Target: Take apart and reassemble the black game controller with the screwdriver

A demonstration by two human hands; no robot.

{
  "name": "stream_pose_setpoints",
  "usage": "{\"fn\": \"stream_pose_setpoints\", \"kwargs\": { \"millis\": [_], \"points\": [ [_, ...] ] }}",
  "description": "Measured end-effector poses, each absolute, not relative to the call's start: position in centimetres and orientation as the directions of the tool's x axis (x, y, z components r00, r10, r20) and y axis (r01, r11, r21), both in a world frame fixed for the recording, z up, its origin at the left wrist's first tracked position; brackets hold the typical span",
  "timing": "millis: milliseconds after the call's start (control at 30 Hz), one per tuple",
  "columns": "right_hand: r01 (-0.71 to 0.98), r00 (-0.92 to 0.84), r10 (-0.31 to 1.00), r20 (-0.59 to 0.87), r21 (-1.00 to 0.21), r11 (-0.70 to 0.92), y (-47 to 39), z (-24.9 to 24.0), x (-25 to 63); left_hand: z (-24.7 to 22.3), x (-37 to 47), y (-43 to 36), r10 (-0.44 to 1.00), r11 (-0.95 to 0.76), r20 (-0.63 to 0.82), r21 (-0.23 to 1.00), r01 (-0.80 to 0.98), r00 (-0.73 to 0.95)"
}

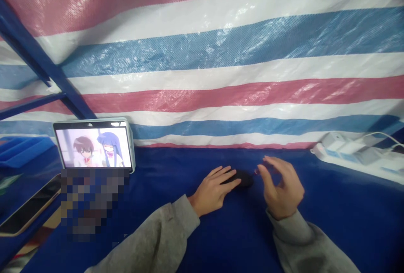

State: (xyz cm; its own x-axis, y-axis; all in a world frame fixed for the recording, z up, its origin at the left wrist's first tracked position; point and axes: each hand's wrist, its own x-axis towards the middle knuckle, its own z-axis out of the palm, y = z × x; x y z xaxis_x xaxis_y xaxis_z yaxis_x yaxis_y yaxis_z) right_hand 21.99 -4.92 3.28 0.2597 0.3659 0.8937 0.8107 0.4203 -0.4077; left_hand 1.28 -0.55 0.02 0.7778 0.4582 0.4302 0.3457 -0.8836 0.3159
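Observation:
A dark, rounded object (244, 179), perhaps a computer mouse, lies on the blue surface (233, 231). My left hand (217, 188) rests palm down at its left side, fingers spread, with the fingertips over its edge. To the right of the dark object, my right hand (282, 186) is raised with thumb and index finger curved toward each other. A tiny pinkish thing (256, 172) shows at the right thumb tip; it is too small to name.
A tablet (94, 146) showing a cartoon stands at the left, with a phone (31, 205) and blue tray (23, 151) farther left. A white power strip (356, 161) with plugs lies at the right. Striped sheeting (221, 96) hangs behind; a blue frame bar (47, 64) slants down left.

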Motion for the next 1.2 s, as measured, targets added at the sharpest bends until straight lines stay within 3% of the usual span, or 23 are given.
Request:
{"fn": "stream_pose_setpoints", "kwargs": {
  "millis": [333,500,1200],
  "points": [
    [0.837,0.228,0.365,0.903,-0.373,0.401,-4.96,3.33,21.99,0.11,1.22,-0.51,0.457,-0.884,0.433,0.323,0.339,0.777],
    [0.789,0.224,0.418,0.880,-0.416,0.453,-4.97,3.11,22.07,0.11,1.24,-0.53,0.469,-0.877,0.431,0.333,0.347,0.771],
    [0.806,0.217,0.374,0.901,-0.382,0.453,-4.82,2.86,22.07,0.06,1.27,-0.55,0.472,-0.875,0.436,0.338,0.346,0.766]
  ]
}}
